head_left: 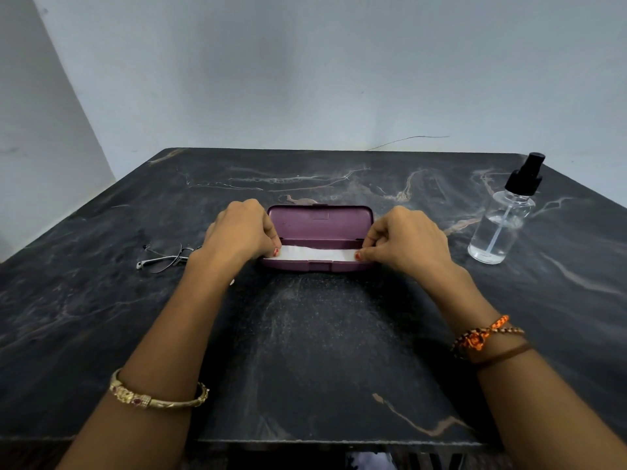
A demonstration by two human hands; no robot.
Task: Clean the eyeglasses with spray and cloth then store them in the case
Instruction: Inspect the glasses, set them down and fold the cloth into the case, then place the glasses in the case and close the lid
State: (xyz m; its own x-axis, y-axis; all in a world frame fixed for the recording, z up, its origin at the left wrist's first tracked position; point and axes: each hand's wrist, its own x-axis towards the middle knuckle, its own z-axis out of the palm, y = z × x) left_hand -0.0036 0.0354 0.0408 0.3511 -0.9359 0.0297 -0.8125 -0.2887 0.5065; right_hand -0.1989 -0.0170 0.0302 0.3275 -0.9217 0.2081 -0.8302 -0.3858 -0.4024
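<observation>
A purple glasses case [320, 225] lies open at the middle of the dark marble table [315, 334], lid up at the back. A white folded cloth [315, 254] stretches across its lower half. My left hand [242, 230] pinches the cloth's left end, and my right hand [407, 237] pinches its right end. The thin-framed eyeglasses [163, 256] lie folded on the table just left of my left wrist, partly hidden by it. A clear spray bottle [502, 218] with a black pump top stands at the right, apart from both hands.
A pale wall rises behind the table's far edge. The table's near edge runs along the bottom of the view. Bracelets sit on both wrists.
</observation>
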